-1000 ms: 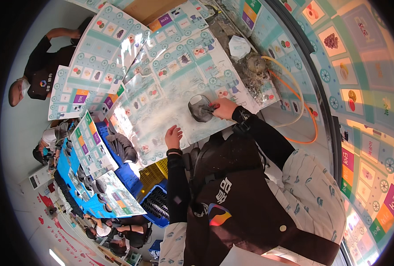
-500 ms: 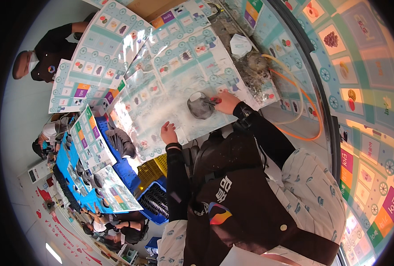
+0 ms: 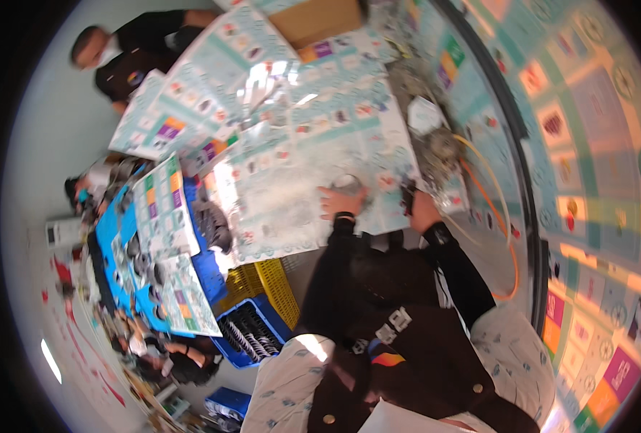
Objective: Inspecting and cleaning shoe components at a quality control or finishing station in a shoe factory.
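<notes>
My left hand point(image 3: 343, 203) lies over a grey rounded piece point(image 3: 346, 182) on the sheet-covered table point(image 3: 291, 206). Its fingers are spread toward the left, and the palm hides much of the piece. At the table's near right edge, my right hand point(image 3: 426, 211) is closed around a small dark tool point(image 3: 408, 195), held upright and apart from the piece. Blur leaves the exact kind of tool unclear. A pale dusty film covers the table sheet around my left hand.
Yellow and orange hoses point(image 3: 507, 242) curve beside the right edge. Dark grey pieces point(image 3: 212, 225) are stacked at the left. Below are a yellow crate point(image 3: 276, 287) and a blue crate point(image 3: 283, 328). A cardboard box point(image 3: 317, 23) stands at the back. A person point(image 3: 136, 58) is at far left.
My left hand has moved right onto the grey piece. My right hand has left the piece, where it held something red, and moved right and nearer; it now holds a dark tool. The view has shifted.
</notes>
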Demonstrator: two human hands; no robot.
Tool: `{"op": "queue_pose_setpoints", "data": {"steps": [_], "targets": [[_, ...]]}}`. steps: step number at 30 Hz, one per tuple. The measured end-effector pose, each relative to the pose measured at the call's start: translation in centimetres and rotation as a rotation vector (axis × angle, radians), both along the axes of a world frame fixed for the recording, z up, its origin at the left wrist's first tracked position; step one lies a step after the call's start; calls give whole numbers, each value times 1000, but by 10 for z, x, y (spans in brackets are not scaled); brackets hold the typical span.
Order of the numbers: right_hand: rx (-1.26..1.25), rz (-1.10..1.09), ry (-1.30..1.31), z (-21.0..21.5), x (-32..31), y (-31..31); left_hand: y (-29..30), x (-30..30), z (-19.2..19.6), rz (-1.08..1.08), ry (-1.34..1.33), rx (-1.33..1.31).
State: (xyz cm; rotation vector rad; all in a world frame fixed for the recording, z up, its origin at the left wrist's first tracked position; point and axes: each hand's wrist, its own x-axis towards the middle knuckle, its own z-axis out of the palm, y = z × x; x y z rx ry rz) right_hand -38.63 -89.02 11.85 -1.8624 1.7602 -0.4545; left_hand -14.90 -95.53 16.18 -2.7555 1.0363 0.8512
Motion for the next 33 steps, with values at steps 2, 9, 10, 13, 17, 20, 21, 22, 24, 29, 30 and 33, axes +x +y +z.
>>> {"op": "queue_pose_setpoints", "data": {"steps": [2, 9, 10, 13, 17, 20, 21, 22, 24, 29, 30, 33], "targets": [[-163, 66, 65, -37, -36, 6, -8, -46, 2, -87, -110, -40], [-6, 154, 7, 19, -22, 3, 9, 9, 17, -25, -114, -155], [4, 161, 2, 25, -19, 3, 12, 19, 26, -35, -117, -239], [-35, 172, 23, 39, -23, 3, 21, 61, 68, -90, -125, -335], [-44, 328, -41, 38, 17, -8, 82, 214, 100, -17, -372, -269], [90, 383, -64, 50, 50, -11, 133, 331, 148, 106, -339, -142], [5, 421, -73, 48, 62, -10, 151, 364, 153, 128, -450, -150], [-81, 456, -80, 47, 72, -9, 166, 396, 155, 147, -560, -160], [-53, 495, -111, 67, 107, -10, 212, 468, 175, 202, -598, -87], [-20, 465, -73, 84, 158, 6, 253, 609, 194, 237, -665, -135], [-26, 454, -62, 84, 160, 13, 255, 632, 193, 222, -653, -199], [-2, 424, 53, 95, 191, 26, 253, 708, 172, 231, -673, -253]]}}
